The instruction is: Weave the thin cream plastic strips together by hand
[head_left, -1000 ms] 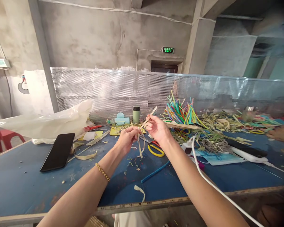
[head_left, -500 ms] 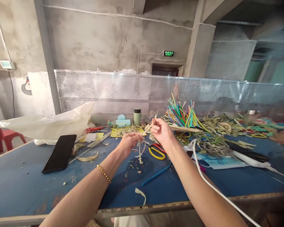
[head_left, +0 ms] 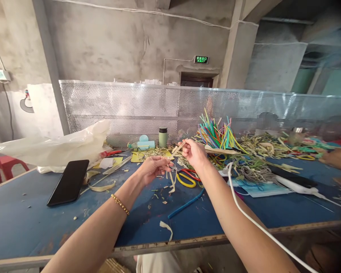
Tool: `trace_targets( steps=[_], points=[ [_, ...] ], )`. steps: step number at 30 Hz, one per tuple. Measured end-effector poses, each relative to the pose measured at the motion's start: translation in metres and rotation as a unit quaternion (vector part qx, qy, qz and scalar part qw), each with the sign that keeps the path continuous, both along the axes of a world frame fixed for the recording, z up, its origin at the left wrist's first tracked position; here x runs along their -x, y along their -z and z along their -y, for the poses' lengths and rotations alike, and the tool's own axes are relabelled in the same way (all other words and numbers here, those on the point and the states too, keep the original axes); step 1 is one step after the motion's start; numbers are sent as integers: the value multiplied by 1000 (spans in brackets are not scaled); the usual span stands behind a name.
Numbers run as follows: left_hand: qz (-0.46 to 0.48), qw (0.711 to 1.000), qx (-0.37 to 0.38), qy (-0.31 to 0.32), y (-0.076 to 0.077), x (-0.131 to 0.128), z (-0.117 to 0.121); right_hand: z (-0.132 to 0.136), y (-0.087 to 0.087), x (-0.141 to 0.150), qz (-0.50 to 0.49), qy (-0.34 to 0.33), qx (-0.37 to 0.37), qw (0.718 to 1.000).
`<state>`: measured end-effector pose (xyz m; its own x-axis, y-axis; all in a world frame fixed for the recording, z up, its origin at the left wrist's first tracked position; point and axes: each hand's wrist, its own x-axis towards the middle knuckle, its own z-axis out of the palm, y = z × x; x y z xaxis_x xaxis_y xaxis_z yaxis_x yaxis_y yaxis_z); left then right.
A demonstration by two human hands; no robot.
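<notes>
My left hand (head_left: 152, 168) and my right hand (head_left: 193, 152) are raised over the blue table (head_left: 31, 223), both pinching a thin pale straw strip (head_left: 176, 150) that runs between them. Loose ends of the strip (head_left: 172, 181) hang down below my left hand. A gold bead bracelet sits on my left wrist. Yellow-handled scissors (head_left: 186, 181) and red-handled scissors lie on the table right below my hands. A blue straw (head_left: 186, 203) lies nearer to me.
A black phone (head_left: 68, 181) and a white plastic bag (head_left: 53, 148) lie at the left. A green flask (head_left: 163, 137) stands by the perforated metal screen. Coloured straws (head_left: 218, 134) and straw scraps pile at the right. A white cable (head_left: 244, 212) crosses my right forearm. Another person's hand (head_left: 337, 159) shows at the far right.
Both hands have dropped a little toward the table and the strip between them now points less steeply upward. The hanging ends have swung slightly right.
</notes>
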<state>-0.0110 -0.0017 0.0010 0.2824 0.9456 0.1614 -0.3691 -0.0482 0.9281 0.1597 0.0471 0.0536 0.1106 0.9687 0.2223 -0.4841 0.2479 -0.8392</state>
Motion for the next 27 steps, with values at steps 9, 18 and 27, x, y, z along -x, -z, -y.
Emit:
trace_targets(
  steps=[9,18,27],
  points=[
    [96,986,-19,-134,6,5,-15,7,10,-7,132,-20,-13,991],
    [67,988,-76,-112,10,2,-16,20,28,28,287,-88,-138,944],
    [-28,997,-60,-45,-3,8,-4,21,23,22,344,-51,-149,926]
  ],
)
